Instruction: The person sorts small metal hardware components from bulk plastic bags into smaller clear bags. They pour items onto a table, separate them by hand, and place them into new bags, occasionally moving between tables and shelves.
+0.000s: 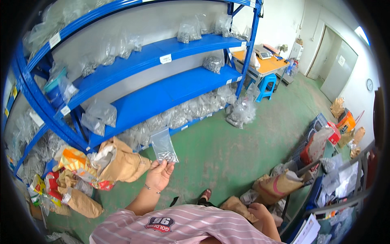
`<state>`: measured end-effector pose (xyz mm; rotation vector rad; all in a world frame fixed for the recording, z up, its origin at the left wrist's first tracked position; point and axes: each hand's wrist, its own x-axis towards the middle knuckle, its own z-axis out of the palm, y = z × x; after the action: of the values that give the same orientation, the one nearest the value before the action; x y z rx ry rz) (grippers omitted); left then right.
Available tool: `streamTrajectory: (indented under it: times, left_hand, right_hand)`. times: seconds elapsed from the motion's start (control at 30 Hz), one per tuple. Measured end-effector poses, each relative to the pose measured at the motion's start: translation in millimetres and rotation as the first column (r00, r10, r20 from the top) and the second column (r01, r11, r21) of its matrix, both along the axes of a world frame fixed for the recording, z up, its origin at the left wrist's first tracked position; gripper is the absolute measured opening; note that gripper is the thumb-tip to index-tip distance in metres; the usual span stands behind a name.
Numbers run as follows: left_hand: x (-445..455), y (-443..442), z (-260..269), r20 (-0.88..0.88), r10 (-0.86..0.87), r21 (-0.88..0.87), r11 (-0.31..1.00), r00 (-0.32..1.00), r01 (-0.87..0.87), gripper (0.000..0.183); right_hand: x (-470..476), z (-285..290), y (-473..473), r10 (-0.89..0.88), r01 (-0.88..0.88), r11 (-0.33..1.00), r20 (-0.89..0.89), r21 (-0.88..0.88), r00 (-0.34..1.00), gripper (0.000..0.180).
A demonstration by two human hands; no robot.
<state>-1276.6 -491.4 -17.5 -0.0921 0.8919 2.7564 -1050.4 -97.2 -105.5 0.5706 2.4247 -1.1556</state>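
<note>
My left hand [160,175] pinches the lower edge of a clear zip-lock plastic bag [163,143] between thumb and fingers. Small silvery metal parts [167,156] lie at the bottom of that bag, just above my fingertips. Down by my side, my right hand [259,210] is beside a crumpled brown paper bag [237,207]. Its fingers look curled, but whether they grip the paper cannot be made out.
Blue steel shelving [170,88] bears clear bags of metal parts [213,63]. Brown paper sacks [122,161] stand on the green floor [201,149] at left. Farther off are a table [260,65] with a scale [262,52] and a blue stool [267,87]. A cluttered cart [332,198] stands at right.
</note>
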Motion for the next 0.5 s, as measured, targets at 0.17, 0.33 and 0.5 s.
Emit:
streamTrajectory:
  times: [0.17, 0.33, 0.5]
  left_hand:
    - [-89.0, 69.7, 22.2, -0.019, -0.049, -0.056, 0.997, 0.999, 0.048, 0.020]
    - [-168.3, 114.3, 16.3, 0.021, -0.026, -0.035, 0.999, 0.999, 0.026, 0.022]
    - [-257.1, 175.1, -0.8, 0.121, -0.087, 0.015, 0.996, 0.989, 0.086, 0.026]
  right_hand:
    - [22.2, -115.7, 115.2, -0.493, 0.523, 0.850, 0.257, -0.057, 0.831, 0.020]
    - [-0.6, -68.0, 139.0, -0.804, 0.888, 0.460, 0.420, -0.009, 0.421, 0.026]
    - [-77.9, -86.1, 139.5, -0.786, 0.856, 0.514, 0.371, -0.054, 0.495, 0.024]
